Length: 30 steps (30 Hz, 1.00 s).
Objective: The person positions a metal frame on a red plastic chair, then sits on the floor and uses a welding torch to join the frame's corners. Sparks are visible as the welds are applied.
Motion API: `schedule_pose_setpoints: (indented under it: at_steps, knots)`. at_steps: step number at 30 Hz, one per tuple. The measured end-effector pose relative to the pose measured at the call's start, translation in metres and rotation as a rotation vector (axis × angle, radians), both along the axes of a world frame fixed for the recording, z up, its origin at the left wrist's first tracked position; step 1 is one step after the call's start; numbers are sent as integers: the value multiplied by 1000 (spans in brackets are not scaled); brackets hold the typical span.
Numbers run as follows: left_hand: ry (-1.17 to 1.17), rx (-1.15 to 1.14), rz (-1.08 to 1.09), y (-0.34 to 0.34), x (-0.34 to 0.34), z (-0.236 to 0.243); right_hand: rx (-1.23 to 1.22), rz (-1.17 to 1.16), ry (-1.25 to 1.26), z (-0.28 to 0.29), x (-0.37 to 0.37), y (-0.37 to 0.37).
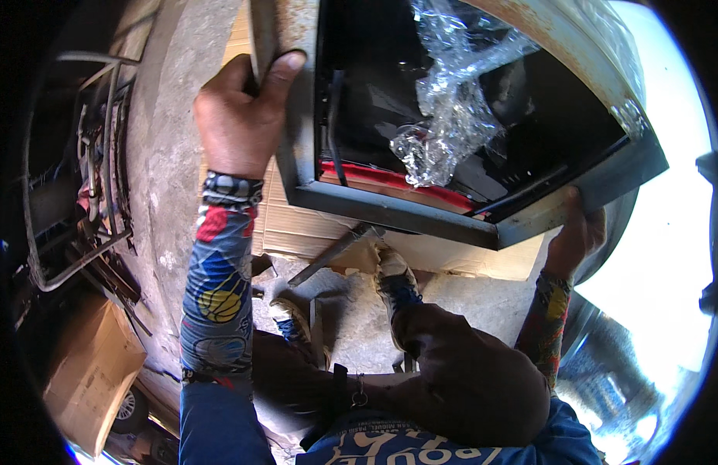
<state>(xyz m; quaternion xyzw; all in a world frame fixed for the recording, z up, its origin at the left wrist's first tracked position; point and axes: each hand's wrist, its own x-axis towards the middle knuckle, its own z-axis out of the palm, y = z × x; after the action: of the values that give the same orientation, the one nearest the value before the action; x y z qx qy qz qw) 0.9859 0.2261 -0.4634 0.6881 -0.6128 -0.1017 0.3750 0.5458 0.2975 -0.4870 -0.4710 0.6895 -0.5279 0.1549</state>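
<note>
- Left hand (243, 120): clasped on the side bar, thumb over its face; right hand (577, 236): gripping the lower right bar from beneath.
- Metal frame (398, 212): held between the two hands; likely stiff and fairly heavy, smooth bars perhaps slippery; opposite bars seem the surest hold.
- It looks angular, grey, rust-stained beyond the fingers.
- Inward of the fingers, crumpled clear plastic (452, 116) shows within its opening.
- Below the left fingers: cardboard (297, 225).

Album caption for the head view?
Left hand and right hand hold a metal frame, clear plastic showing through its opening.
</note>
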Motion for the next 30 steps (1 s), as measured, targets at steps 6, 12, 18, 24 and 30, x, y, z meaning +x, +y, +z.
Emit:
schedule_pose_setpoints:
  at_steps: [6, 12, 18, 24, 30]
  knots:
    - [219, -78, 181, 1, -28, -9, 102, 199, 253, -5, -27, 3]
    - [483, -218, 495, 7, -64, -9, 241, 23, 57, 2, -19, -5]
    - [582, -206, 455, 10, -59, -7, 362, 94, 397, 0, -68, -6]
    - [689, -221, 449, 9, -56, -8, 330, 117, 179, 4, -84, -9]
    - [686, -235, 427, 8, -54, -9, 263, 196, 184, -2, -82, -13]
